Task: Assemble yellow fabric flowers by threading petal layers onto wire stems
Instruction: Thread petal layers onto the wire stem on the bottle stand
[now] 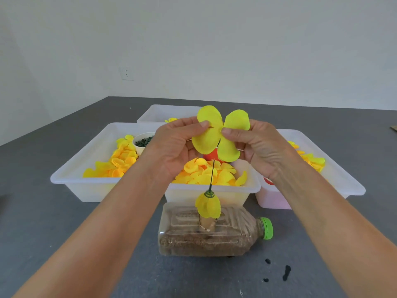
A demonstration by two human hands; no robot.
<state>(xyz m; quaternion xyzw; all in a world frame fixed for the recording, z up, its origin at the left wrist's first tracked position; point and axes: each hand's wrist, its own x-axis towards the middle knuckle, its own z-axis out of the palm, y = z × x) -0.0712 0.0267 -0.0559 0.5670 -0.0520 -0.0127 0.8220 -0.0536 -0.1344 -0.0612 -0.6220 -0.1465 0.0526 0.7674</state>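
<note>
A yellow four-lobed petal layer [221, 134] is held up at mid-frame. My left hand [174, 145] pinches its left side and my right hand [257, 143] pinches its right side, thumbs near the centre. A thin dark wire stem [212, 174] runs down from the layer's centre to a green calyx [209, 193] with folded yellow petals [208, 206] hanging below it. The stem's lower end stands in a holder on a clear bottle [206, 233] lying on its side, filled with brown material.
White trays [71, 179] behind the hands hold heaps of loose yellow and orange petals [120, 160]. A white cup of dark green bits [142, 143] sits in the left tray. A pink tray [272, 198] lies at right. Black spots [285, 272] mark the grey table.
</note>
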